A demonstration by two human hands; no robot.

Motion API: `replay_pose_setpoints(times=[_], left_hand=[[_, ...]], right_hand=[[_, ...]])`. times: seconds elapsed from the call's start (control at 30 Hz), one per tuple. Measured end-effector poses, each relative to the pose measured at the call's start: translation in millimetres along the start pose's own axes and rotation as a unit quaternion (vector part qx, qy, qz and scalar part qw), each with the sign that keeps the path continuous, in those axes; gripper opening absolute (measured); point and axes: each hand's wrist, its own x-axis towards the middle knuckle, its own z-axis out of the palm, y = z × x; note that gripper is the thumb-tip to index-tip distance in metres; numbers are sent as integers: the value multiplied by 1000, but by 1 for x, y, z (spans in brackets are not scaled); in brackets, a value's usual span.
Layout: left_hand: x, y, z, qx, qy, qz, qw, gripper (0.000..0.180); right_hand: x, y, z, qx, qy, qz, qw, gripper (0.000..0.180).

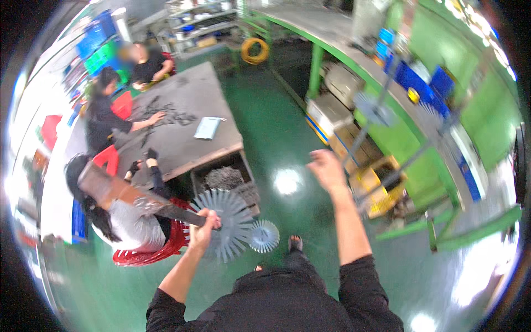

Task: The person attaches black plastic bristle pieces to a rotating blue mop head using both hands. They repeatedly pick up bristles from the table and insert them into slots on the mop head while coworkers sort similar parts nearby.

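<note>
My left hand [204, 226] is closed round the dark end of a long bar-like thing [177, 213], whose broad, brownish far end reaches up to the left; its exact kind is unclear. Just behind this hand shows a large grey disc [228, 221] with radial slots, and a smaller slotted disc [264, 236] lies to its right. Whether the discs are joined to the bar I cannot tell. My right hand [327, 170] is raised over the green floor, holding nothing, its fingers apart and somewhat blurred. To its right stand metal rods [358, 141] carrying another slotted disc [376, 109].
A seated person [130, 221] in a light top is close on my left, by a red chair [146, 255]. Two more people sit along the grey table [207, 91], which bears small dark pieces. Cardboard boxes [351, 141] and a yellow crate [376, 188] stand under the green bench [404, 113].
</note>
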Motion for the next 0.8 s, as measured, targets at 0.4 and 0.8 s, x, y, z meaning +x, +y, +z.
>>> replay_pose_setpoints(times=[0.4,0.8], left_hand=[[-4,-16,43,32,100,-31,994,24],[-16,9,50,150,139,-79,976,23]], right_hand=[[292,200,-209,-212,506,122,827,94],[306,157,-233,186,380,18,906,19]])
